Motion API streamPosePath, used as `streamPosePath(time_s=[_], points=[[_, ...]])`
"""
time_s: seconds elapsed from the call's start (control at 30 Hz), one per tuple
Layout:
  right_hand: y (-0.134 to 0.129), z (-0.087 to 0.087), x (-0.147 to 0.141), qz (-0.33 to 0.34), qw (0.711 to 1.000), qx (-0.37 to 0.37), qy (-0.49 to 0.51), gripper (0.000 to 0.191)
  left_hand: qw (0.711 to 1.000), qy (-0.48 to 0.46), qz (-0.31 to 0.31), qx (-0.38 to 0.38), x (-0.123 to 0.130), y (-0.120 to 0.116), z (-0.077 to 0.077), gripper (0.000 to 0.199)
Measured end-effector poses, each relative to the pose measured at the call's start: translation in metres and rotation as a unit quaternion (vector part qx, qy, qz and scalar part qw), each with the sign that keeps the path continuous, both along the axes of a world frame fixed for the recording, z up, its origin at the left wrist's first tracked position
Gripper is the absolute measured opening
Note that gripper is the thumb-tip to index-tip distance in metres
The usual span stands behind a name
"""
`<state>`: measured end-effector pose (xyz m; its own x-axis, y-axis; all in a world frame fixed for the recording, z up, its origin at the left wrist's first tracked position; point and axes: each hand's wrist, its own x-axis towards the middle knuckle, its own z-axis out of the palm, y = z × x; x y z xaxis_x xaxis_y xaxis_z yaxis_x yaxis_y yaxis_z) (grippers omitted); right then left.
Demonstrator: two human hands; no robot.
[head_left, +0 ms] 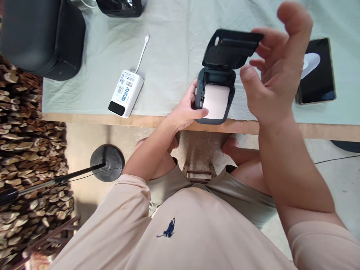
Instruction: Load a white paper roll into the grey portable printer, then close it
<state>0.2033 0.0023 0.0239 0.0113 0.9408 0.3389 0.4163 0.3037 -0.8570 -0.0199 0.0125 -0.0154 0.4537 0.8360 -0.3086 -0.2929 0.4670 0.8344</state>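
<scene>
A small dark printer-like device (199,116) stands at the table's front edge with its black lid (225,48) raised. Inside its body sits a white paper roll (216,101). My left hand (187,109) grips the device's left side, the thumb reaching over the rim onto the roll's lower left corner. To the right, my right hand (271,71) has its fingers apart; some fingertips touch the right end of the lid, while the thumb and index finger are spread.
A white power bank (126,92) with a short cable lies left on the table (165,56). A black case (45,37) and a black object (120,6) are farther back. A phone (320,75) lies right, partly behind my right hand. A round stand base (107,162) is on the floor.
</scene>
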Motion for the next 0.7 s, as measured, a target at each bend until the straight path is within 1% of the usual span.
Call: streamPosePath(time_s=[0.03, 0.1, 0.17, 0.23, 0.3, 0.37, 0.47, 0.57, 0.63, 0.7], points=[[0.000, -0.001, 0.000, 0.002, 1.000, 0.015, -0.004, 0.061, 1.000, -0.004, 0.005, -0.004, 0.000, 0.000, 0.000, 0.098], [0.001, -0.005, -0.001, 0.005, 0.998, 0.064, -0.019, 0.043, 1.000, -0.015, 0.015, -0.008, 0.001, 0.001, 0.000, 0.098], [0.001, -0.010, -0.002, 0.023, 0.996, 0.077, -0.035, 0.030, 0.999, -0.019, 0.027, -0.009, 0.003, 0.001, -0.001, 0.101], [0.002, -0.018, -0.003, 0.032, 0.996, 0.078, -0.042, 0.024, 0.999, -0.019, 0.032, -0.010, 0.003, 0.001, -0.001, 0.107], [0.004, -0.029, -0.003, 0.034, 0.997, 0.060, -0.027, 0.024, 0.999, -0.019, 0.027, -0.006, 0.003, 0.001, -0.002, 0.114], [0.008, -0.041, -0.003, 0.043, 0.999, 0.027, 0.018, 0.032, 1.000, -0.020, 0.019, -0.002, 0.002, 0.000, -0.002, 0.118], [0.014, -0.060, -0.003, 0.067, 0.992, -0.045, 0.101, 0.058, 0.999, -0.024, 0.023, -0.009, 0.001, -0.001, -0.002, 0.117], [0.018, -0.073, -0.003, 0.098, 0.974, -0.118, 0.166, 0.081, 0.998, -0.044, 0.035, -0.020, 0.001, -0.002, -0.003, 0.102], [0.019, -0.076, -0.002, 0.119, 0.963, -0.142, 0.195, 0.087, 0.998, -0.054, 0.040, -0.013, 0.003, -0.002, -0.003, 0.087], [0.018, -0.076, -0.002, 0.122, 0.962, -0.139, 0.201, 0.088, 0.998, -0.054, 0.044, 0.004, 0.005, -0.002, -0.003, 0.073]])
